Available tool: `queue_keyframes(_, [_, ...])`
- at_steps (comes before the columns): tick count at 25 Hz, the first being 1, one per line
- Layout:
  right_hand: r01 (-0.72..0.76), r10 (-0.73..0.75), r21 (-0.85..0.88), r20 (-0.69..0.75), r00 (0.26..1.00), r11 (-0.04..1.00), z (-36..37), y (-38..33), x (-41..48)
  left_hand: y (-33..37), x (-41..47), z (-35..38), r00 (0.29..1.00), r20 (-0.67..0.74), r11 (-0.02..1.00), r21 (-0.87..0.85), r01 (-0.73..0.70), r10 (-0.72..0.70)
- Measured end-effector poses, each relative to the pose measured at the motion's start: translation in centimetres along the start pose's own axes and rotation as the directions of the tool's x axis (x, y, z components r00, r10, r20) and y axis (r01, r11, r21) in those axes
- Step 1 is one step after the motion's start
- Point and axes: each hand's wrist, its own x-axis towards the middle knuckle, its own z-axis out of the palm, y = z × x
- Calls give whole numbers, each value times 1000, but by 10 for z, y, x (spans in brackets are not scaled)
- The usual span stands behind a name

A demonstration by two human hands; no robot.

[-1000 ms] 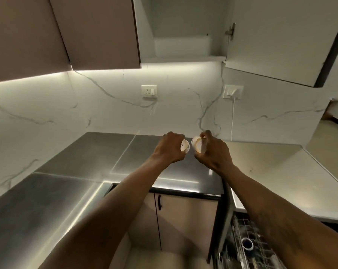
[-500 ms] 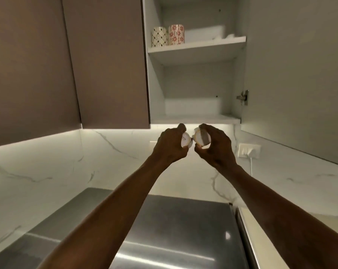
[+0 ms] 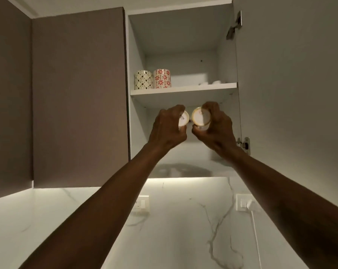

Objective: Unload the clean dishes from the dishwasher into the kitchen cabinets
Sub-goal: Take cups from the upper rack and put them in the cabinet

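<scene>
My left hand [image 3: 168,130] grips a small white cup [image 3: 184,119] whose round base faces me. My right hand [image 3: 214,131] grips a second white cup [image 3: 200,117], base also toward me. Both cups are raised side by side in front of the open wall cabinet [image 3: 137,117], just under the edge of its upper shelf [image 3: 183,89]. On that shelf, at the left, stand two patterned mugs: one with black diamonds [image 3: 143,79] and one with red flowers [image 3: 162,78]. Small white pieces [image 3: 215,82] lie at the shelf's right, mostly hidden.
The cabinet door [image 3: 290,84] hangs open to the right with hinges showing. A closed brown cabinet door [image 3: 78,94] is on the left. Below are a lit marble backsplash, a wall switch [image 3: 142,203] and a socket with a white plug [image 3: 245,204].
Both hands have risen with the cups from counter height up to the cabinet's shelves. My view has tilted upward, so the counter and dishwasher are out of sight.
</scene>
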Motion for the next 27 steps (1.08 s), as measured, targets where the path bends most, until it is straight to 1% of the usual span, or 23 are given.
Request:
queue_keyframes(4, [54,-61,-70,-102,993,996,6,19,55,-10,55,18,994,-99,999,-6,-44,44])
queue_keyframes(8, [87,-99,-64,-205,974,994,3,32,109,-12,111,29,980,-180,996,-18,-83,78])
queue_keyframes(10, [107,-124,-86,-225,966,991,3,39,133,-14,139,33,980,-189,998,-17,-65,61])
queue_keyframes(13, [91,-115,-116,-217,969,989,6,58,161,-20,172,47,984,-177,999,-41,20,-27])
queue_keyframes(15, [73,-101,-142,-203,974,987,9,71,174,-23,189,59,988,-133,996,-52,70,-76])
queue_keyframes(18, [-10,-14,-176,-132,991,984,14,91,194,-28,208,77,992,38,992,-17,123,-122])
queue_keyframes(20, [-50,32,-226,-82,996,973,16,104,208,-30,217,85,978,116,983,-48,180,-173])
queue_keyframes(22, [-66,64,-276,-18,998,959,18,115,220,-34,225,93,964,161,970,-83,227,-212])
queue_keyframes(24, [-103,126,-319,51,991,942,18,122,229,-36,231,106,948,216,964,-72,255,-235])
queue_keyframes(27, [-163,205,-373,75,976,913,21,130,236,-42,238,125,928,247,948,-86,307,-278])
